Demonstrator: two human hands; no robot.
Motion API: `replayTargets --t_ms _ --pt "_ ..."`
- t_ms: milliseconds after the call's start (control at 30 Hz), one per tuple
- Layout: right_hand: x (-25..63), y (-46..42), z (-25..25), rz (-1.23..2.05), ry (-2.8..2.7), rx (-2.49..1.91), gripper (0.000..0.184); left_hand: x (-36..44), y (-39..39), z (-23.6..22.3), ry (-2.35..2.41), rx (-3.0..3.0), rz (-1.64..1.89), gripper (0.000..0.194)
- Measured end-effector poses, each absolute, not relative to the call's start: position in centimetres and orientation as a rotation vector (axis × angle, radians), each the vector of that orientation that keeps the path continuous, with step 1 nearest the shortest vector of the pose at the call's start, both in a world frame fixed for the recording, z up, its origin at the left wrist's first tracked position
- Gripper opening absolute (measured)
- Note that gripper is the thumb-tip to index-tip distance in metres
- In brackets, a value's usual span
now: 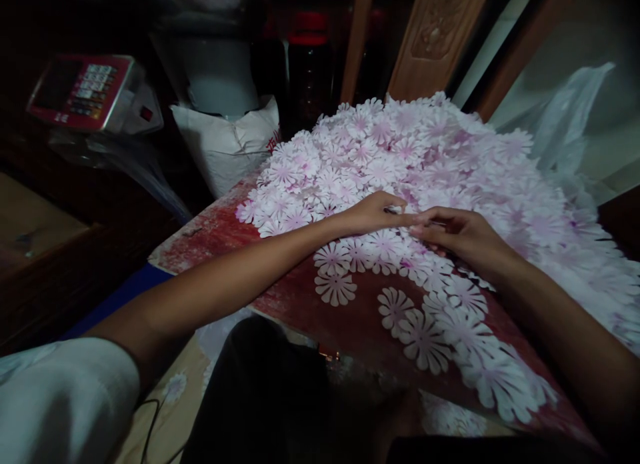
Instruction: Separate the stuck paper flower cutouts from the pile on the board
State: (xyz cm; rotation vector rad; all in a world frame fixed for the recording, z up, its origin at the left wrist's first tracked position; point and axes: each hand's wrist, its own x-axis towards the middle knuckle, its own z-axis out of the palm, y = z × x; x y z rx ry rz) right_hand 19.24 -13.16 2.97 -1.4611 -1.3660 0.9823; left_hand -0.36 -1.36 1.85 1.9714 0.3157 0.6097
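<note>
Left grip (pixel 373 214) and right grip (pixel 463 236) are pressed together fingertip to fingertip; I cannot tell if they pinch a cutout. Heaped flower cutouts (pixel 380 171) lie around and ahead of both grips on the red desk (pixel 360 324). Risk: interlocked petals tear, or a tug slides the heap.

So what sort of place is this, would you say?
Probably a small craft workshop, perhaps in someone's home. A great heap of pink-and-white flower cutouts covers a red-stained board, with a digital weighing scale and a white sack close by.
</note>
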Motion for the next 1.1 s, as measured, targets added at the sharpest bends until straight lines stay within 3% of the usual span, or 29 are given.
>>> replayTargets --t_ms 233,700,1100 --pt "19.3 -13.3 3.7 1.071 -1.231 -1.389 0.056 -0.4 -1.5 2.3 0.350 1.941 0.579 0.065" --pt "19.2 -13.4 4.5 1.119 -1.118 -1.325 0.027 -0.4 -1.2 2.0 0.267 1.885 0.579 0.048" --pt "19.8 -13.9 5.4 1.145 -0.917 -1.197 0.023 -0.1 -0.2 1.2 0.338 1.882 0.585 0.034"
